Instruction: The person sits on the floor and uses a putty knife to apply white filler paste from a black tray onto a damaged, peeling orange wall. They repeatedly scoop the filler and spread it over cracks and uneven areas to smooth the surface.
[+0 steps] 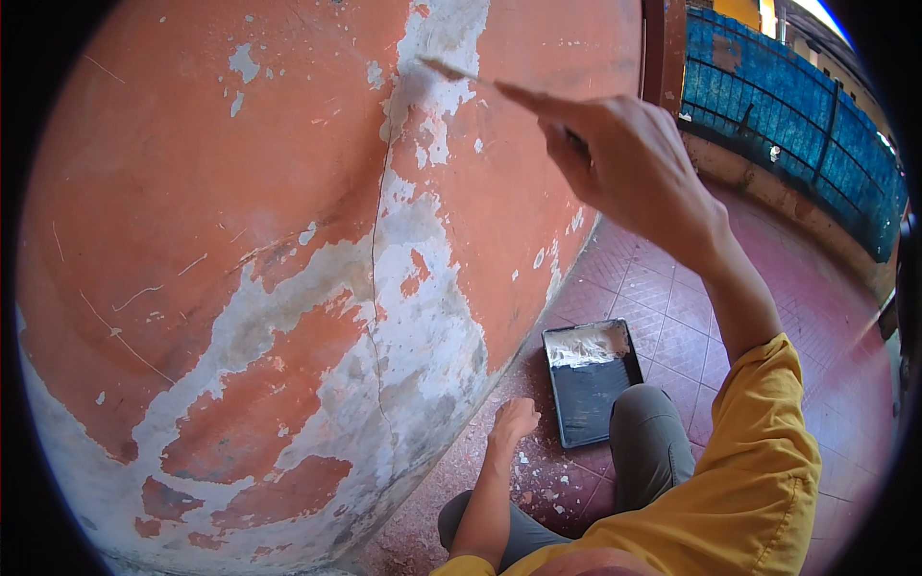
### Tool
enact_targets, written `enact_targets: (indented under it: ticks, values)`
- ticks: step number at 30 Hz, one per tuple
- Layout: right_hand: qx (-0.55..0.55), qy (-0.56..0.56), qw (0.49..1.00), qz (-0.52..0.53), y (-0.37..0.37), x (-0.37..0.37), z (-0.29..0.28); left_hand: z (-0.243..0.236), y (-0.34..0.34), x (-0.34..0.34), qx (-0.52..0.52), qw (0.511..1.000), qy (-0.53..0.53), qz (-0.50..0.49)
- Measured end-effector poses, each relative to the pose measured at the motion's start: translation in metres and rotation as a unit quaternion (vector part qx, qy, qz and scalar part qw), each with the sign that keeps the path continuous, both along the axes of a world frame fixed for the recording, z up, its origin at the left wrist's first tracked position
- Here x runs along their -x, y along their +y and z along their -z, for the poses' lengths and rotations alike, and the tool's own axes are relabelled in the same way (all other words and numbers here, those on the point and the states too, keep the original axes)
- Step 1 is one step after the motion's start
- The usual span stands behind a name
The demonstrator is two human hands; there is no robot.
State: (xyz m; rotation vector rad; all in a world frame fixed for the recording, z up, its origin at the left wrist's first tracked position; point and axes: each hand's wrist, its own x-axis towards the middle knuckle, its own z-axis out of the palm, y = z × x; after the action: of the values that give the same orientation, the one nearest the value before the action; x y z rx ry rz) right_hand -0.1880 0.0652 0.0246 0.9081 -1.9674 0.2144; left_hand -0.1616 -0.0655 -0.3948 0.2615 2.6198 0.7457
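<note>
Head view: my right hand (634,168) is raised on the right side, gripping a thin flat tool (451,69), with the index finger (528,96) stretched out along it. The tool is seen nearly edge-on; its far end is over a pale, bare strip high on the orange wall (182,163), though I cannot tell whether it touches the surface. Below it, a dark crack (374,259) runs down through a wide pale patch (423,298) where the orange coat has come away. My left hand (516,420) is low, its fingers curled, near the tray and apart from it; I cannot tell whether it holds anything. The black tray (584,403) lies on the reddish tiled floor (706,317) just beside my grey-trousered knee (648,432), white paste (591,343) spread across its far end. Pale flakes (538,485) are scattered on the floor between my legs.
</note>
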Motion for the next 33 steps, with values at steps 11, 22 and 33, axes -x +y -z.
enact_targets:
  ticks: [11, 22, 33]
  values:
    - [-0.014, 0.009, 1.000, 0.013, -0.014, 0.020, 0.014, 0.007, 0.001, 0.003, 0.003, 1.000, 0.016, -0.001]
    - [0.038, 0.011, 0.999, -0.008, 0.014, 0.015, 0.005, 0.021, -0.001, 0.002, 0.016, 1.000, 0.012, -0.018]
    - [0.003, 0.016, 1.000, 0.006, -0.015, 0.016, 0.027, 0.013, 0.003, 0.005, 0.030, 0.999, -0.015, -0.007]
